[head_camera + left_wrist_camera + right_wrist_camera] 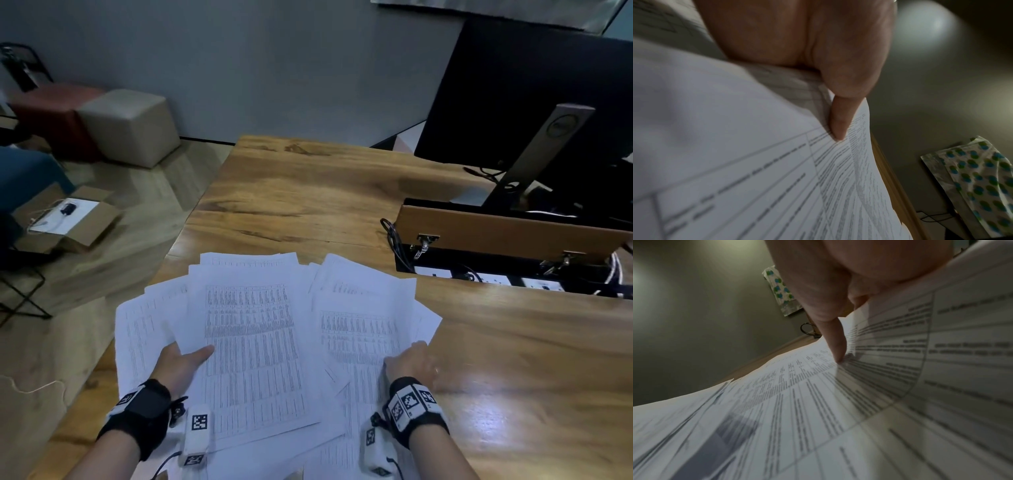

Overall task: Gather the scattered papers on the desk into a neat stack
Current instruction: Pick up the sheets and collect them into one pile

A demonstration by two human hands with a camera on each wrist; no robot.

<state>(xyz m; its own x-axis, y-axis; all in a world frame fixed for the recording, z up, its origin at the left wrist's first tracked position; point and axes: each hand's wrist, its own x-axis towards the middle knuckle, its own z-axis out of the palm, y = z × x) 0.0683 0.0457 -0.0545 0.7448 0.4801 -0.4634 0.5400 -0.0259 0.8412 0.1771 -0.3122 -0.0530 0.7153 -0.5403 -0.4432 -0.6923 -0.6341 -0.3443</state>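
Several white printed papers (253, 342) lie fanned out in overlapping groups on the near part of the wooden desk (308, 192). My left hand (185, 359) grips the left group: its thumb (840, 120) lies on top of the central sheet (735, 146) and its fingers are hidden beneath. At the right edge of the right group (359, 329), my right hand (414, 363) has its fingers curled over the sheets. Its thumb (835, 344) presses onto a sheet (818, 402) that curves up towards the palm. The right hand is blurred.
A dark monitor (531, 102) on a grey stand (534, 154) stands at the back right. In front of it is an open cable hatch (507, 229) with wires (394, 240). The desk's left edge (191, 222) drops to a floor with cube stools (130, 126) and a cardboard box (65, 219).
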